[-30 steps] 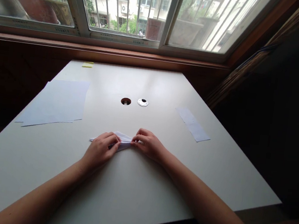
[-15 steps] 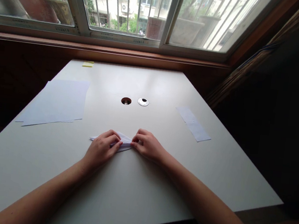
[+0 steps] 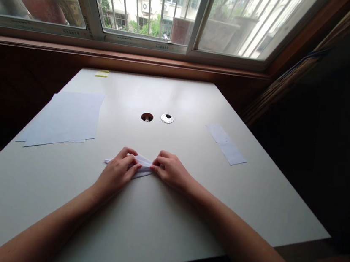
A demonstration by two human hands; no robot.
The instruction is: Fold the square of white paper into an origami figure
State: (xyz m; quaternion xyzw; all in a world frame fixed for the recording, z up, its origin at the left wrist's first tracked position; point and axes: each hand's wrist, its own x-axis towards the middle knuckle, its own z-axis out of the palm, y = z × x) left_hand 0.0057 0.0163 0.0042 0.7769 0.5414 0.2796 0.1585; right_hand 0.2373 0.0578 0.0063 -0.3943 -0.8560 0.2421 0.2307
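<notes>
My left hand [image 3: 120, 167] is curled low over the worktop, thumb and fingertips brought nearly together on a narrow, pointed piece of folded white paper [image 3: 144, 165]; I have it pinched along its upper folds, with one finger raised in a bend above the others. My right hand [image 3: 172, 169] is mostly closed, thumb and forefinger nipping the paper's right end, the other fingers tucked in. The paper lies flat between my hands in the middle of the smooth white worktop [image 3: 138, 220], well in from its left and right edges, and its left tip pokes out beyond my left hand.

Against the left edge lie overlapping plain white paper sheets [image 3: 64, 119]. Near the right edge, a slightly creased white paper strip [image 3: 227, 146] lies at a slant. A small yellow paper pad [image 3: 102, 73] sits by the far left corner. Between my hands and the far edge are a round dark cable hole [image 3: 147, 117] and, just to its right, a round silvery cover [image 3: 164, 120] with a dark opening.
</notes>
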